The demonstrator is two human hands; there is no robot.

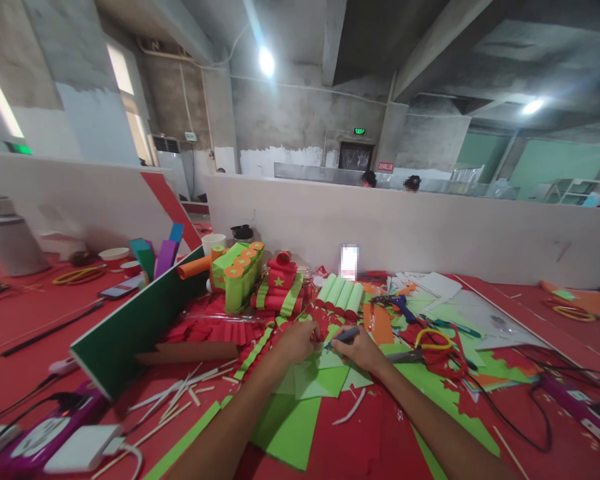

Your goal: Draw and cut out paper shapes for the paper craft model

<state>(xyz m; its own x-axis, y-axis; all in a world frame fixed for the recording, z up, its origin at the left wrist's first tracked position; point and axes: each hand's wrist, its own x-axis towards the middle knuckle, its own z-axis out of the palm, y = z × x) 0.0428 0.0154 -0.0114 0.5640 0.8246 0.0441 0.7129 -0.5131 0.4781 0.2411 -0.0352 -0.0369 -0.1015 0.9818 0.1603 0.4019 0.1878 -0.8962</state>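
Observation:
My right hand (363,349) is closed around a dark pen (345,335), its tip pointing left and down toward pale green paper (330,360). Close by on the left, my left hand (299,340) has its fingers curled together at the paper's far edge; what they pinch, if anything, is hidden. Under both wrists lie overlapping bright green sheets (287,427) and red paper (353,433). Just beyond the hands stand pale green paper rolls (340,295) with red ends. Left of those are stacked red paper rolls (279,300) with green bands and a star.
Green tubes with orange tops (237,287) stand beside a dark green board (140,327). Yellow-handled scissors (433,340) and a blue-handled tool (403,307) lie right among scraps. White sticks (180,393), a purple power strip (40,433) and a lit phone (349,261) are around.

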